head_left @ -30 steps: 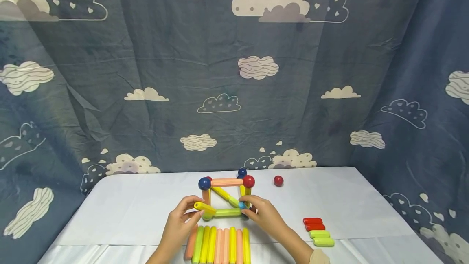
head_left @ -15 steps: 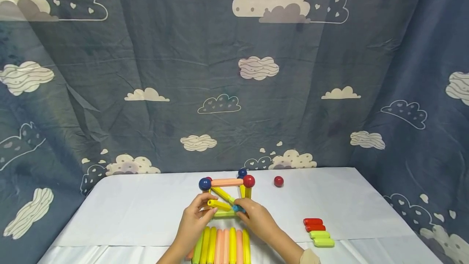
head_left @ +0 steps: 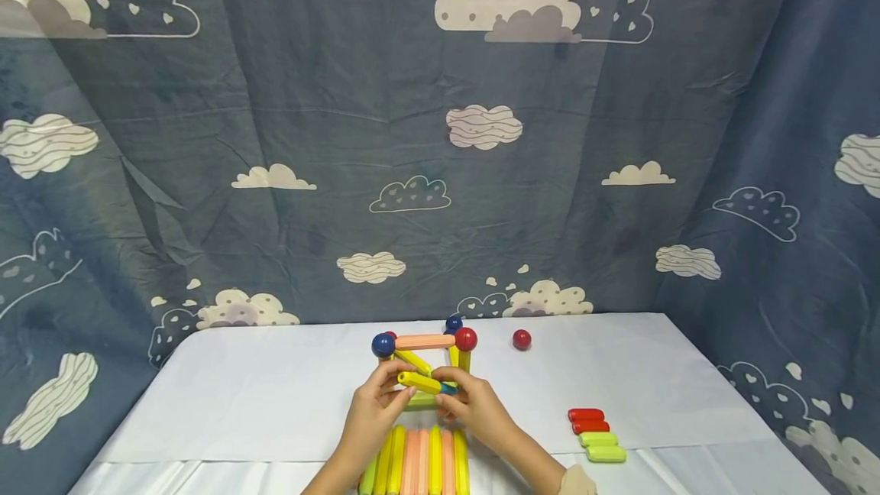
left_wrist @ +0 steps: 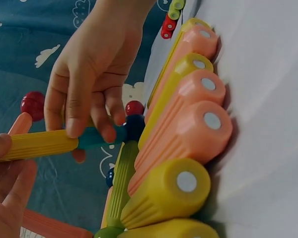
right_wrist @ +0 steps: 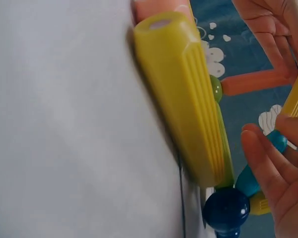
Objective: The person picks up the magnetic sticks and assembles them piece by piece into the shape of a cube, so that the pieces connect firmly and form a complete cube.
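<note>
My left hand (head_left: 371, 412) pinches a yellow magnetic stick (head_left: 416, 381) between thumb and fingers. The stick lies nearly level, its right end meeting a short teal stick (left_wrist: 92, 138). My right hand (head_left: 479, 408) holds that teal stick, with one finger against the yellow stick's end. In the left wrist view the teal stick's other end is at a dark blue ball (left_wrist: 134, 127), where a green stick (left_wrist: 122, 181) also joins. Behind my hands stands a frame of sticks and balls, with a salmon top bar (head_left: 425, 342), a blue ball (head_left: 383, 344) and a red ball (head_left: 466, 339).
A row of yellow, green and salmon sticks (head_left: 422, 464) lies at the front, close below my hands. To the right are short red sticks (head_left: 587, 415) and short green sticks (head_left: 602, 447). A loose red ball (head_left: 522, 339) sits at the back of the white-covered table (head_left: 261, 388).
My left hand has moved right with the yellow stick, bringing its end to the teal stick. My right hand has stayed near the frame's lower right corner, shifting slightly.
</note>
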Motion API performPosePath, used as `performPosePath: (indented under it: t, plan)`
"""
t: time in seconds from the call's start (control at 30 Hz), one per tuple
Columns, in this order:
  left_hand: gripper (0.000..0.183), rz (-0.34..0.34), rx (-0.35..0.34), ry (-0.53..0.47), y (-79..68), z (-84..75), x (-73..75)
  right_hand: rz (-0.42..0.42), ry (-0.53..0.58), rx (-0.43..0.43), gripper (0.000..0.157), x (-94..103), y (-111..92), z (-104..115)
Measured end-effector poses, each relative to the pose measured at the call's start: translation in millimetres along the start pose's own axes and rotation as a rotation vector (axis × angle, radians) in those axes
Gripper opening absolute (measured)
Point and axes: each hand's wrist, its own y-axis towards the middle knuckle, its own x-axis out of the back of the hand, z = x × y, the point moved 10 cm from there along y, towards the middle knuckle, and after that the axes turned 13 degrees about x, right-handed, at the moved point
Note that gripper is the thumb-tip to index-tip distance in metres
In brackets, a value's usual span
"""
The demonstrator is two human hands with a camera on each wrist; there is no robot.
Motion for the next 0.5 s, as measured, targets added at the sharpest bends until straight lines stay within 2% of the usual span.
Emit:
performPosePath:
  t: [0.07, 0.13, 0.2, 0.27, 0.37, 0.43, 0.5]
  plan:
    - [0.031, -0.022, -0.074, 0.071, -1.0, -5.1, 1.5, -0.011, 0.017, 0.009, 0.03, -0.4, 2.5, 1.8]
    - [0.037, -0.076, -0.175, 0.188, -4.0, -14.9, 5.0, -0.015, 0.03, 0.009, 0.029, -1.2, 4.5, 2.3]
    - [0.046, -0.167, -0.274, 0.334, -7.5, -25.7, 10.4, -0.018, 0.024, 0.003, 0.027, -1.8, 6.0, 2.4]
    - [0.058, -0.253, -0.32, 0.456, -8.5, -32.5, 16.7, -0.027, 0.029, -0.005, 0.026, -1.8, 6.8, 1.9]
    - [0.076, -0.284, -0.255, 0.511, -0.2, -31.0, 25.1, -0.046, 0.02, -0.005, 0.025, -1.6, 8.8, 2.6]
    - [0.083, -0.249, -0.161, 0.496, 8.4, -24.5, 28.0, -0.064, 0.004, -0.003, 0.024, -1.3, 10.2, 3.8]
    - [0.081, -0.196, -0.074, 0.457, 16.1, -16.5, 28.2, -0.081, -0.02, -0.002, 0.023, -1.2, 11.6, 4.8]
